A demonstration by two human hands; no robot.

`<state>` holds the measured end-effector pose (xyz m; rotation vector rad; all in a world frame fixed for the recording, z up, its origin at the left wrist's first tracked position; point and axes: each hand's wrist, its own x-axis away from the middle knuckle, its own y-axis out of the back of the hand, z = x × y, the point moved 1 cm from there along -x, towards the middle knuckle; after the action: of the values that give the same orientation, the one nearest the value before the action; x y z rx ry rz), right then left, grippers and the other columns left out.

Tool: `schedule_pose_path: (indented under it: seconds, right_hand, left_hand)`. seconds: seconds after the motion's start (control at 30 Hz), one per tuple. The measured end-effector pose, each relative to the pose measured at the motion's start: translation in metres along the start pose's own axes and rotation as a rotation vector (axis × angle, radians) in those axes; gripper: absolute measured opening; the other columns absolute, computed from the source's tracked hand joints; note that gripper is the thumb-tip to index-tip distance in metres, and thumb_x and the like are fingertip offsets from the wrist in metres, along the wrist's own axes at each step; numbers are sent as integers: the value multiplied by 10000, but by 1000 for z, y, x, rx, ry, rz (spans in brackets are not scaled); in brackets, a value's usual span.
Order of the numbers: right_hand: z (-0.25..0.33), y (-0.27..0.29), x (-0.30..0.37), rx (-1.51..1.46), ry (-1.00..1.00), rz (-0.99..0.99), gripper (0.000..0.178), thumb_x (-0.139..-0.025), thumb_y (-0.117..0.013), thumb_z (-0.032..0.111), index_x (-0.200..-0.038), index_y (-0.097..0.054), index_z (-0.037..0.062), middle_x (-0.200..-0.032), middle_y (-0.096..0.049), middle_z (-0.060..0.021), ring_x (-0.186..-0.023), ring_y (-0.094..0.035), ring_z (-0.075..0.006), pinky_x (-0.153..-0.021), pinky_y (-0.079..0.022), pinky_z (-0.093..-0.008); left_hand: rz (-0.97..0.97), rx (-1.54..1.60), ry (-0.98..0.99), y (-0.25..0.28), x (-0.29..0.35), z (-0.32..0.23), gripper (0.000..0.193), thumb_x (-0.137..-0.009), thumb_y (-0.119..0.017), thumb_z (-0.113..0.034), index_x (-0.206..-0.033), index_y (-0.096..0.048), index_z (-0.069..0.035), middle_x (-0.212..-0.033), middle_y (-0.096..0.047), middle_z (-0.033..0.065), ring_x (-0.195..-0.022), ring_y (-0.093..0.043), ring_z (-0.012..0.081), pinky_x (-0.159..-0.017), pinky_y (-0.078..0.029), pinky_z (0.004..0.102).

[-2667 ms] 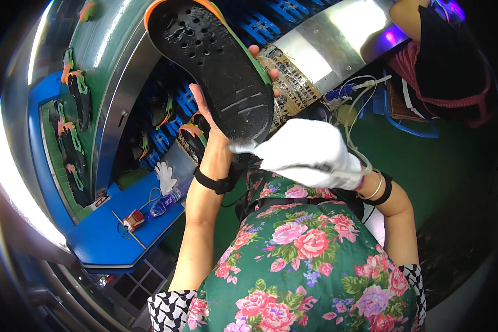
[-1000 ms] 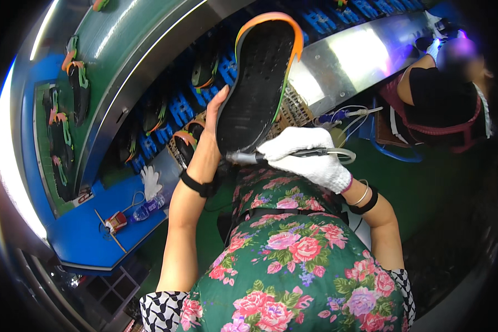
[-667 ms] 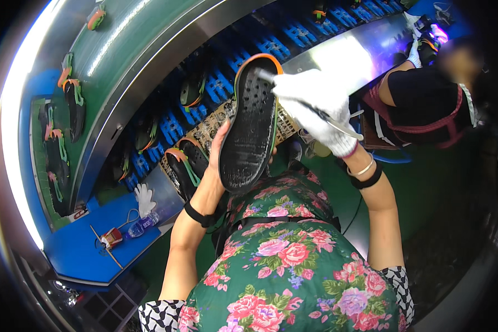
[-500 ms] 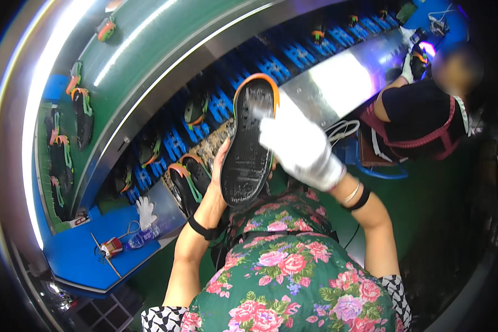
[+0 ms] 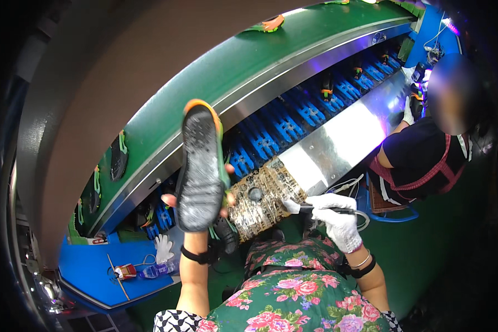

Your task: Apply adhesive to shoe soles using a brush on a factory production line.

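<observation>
My left hand (image 5: pixel 228 206) is bare and closed around a shoe (image 5: pixel 201 166), raised with its black sole turned up. An orange edge rims its toe, and green shows along one side. Whitish wet-looking streaks cover much of the sole. Most of the palm is hidden behind the shoe. My right hand (image 5: pixel 340 226) wears a white glove and grips a dark-handled brush (image 5: pixel 305 208) with pale bristles, held apart from the shoe. Those bristles hang by the right edge of a ledge with a crusted brown covering (image 5: pixel 268 191). Another dark shoe (image 5: pixel 226 235) sits beneath my left hand, partly hidden.
Beyond the ledge runs a row of blue holders (image 5: pixel 288 130), some with shoes. A green conveyor (image 5: pixel 166 108) carries more shoes behind it. At left, a blue table (image 5: pixel 88 271) bears a glove (image 5: pixel 164 249) and bottle (image 5: pixel 154 271). A co-worker (image 5: pixel 415 149) sits at right.
The shoe has moved left with my left hand. My right hand has drawn the brush off the sole, down and to the right. The whole view has also shifted.
</observation>
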<state>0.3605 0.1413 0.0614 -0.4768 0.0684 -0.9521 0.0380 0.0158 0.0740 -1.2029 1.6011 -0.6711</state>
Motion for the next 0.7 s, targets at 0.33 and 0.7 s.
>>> schedule_pose_path:
  seconds: [0.33,0.7]
  right_hand:
    - [-67,14,-14,114,-58,65,225,-875,-713,1,-1090,-763,-44,-1030,-778,-152,-849,-725,-177,-744,-595,-301]
    - [-78,41,-39,-48,-101,25,206,-859,-708,-44,-1058,-760,-53,-1016,-774,-168,-808,-723,-185,-715,-596,-287]
  left_hand:
    - [-393,501,-568,83,-78,-136,934,-1031,-397,-620,-1600,-94,57,-1627,-156,339,-1509,-203,489,-1215,-341,559]
    - [-517,386,-638,32,-98,-59,1011,-985,-595,-514,-1594,-38,69,-1650,-183,270,-1523,-274,383,-1256,-277,523]
